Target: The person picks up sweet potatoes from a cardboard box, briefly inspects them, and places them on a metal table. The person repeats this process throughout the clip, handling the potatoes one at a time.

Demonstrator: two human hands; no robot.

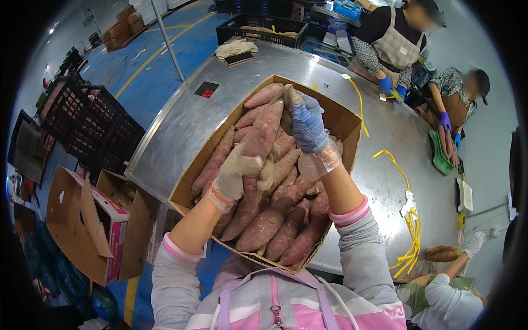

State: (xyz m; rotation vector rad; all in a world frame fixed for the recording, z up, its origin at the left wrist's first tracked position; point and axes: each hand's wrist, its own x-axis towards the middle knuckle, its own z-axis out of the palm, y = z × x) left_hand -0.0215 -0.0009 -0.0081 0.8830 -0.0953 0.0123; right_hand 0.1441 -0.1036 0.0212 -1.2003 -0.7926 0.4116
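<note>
An open cardboard box [336,116] full of reddish-purple sweet potatoes [265,224] stands in front of me on the metal table. My left hand [240,171], in a pale knit glove, is wrapped round one large sweet potato [265,131] and holds it tilted above the others. At the upper tip of this sweet potato is my right hand [308,122], in a blue and grey glove with clear plastic at the wrist. Its fingers are closed at that tip; the fingertips are partly hidden.
Yellow straps [410,242] lie on the metal table [379,181] at right. Two co-workers in gloves stand across it, and another person [454,297] is at lower right. Black crates [93,118] and cardboard boxes [82,220] stand at left. A cloth [235,48] lies at the far edge.
</note>
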